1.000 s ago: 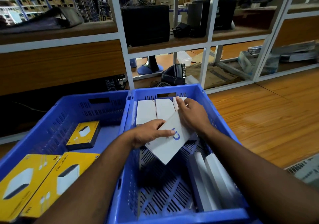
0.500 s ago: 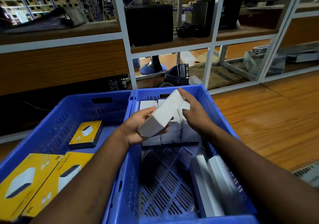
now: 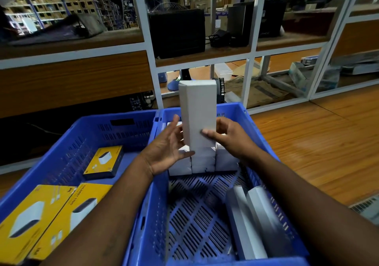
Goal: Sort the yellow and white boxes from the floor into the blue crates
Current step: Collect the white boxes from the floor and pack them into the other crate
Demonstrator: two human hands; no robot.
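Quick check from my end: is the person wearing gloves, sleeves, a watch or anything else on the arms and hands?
Nothing is worn on what shows. The left hand and right hand are bare, without gloves, rings or tape. Both forearms are bare up to the bottom edge of the picture, with no sleeve, watch or wristband in view. Anything worn above the elbows lies out of frame.

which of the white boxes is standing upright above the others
The tall white box held between both hands at the far end of the right blue crate; the other white boxes lie low inside it.
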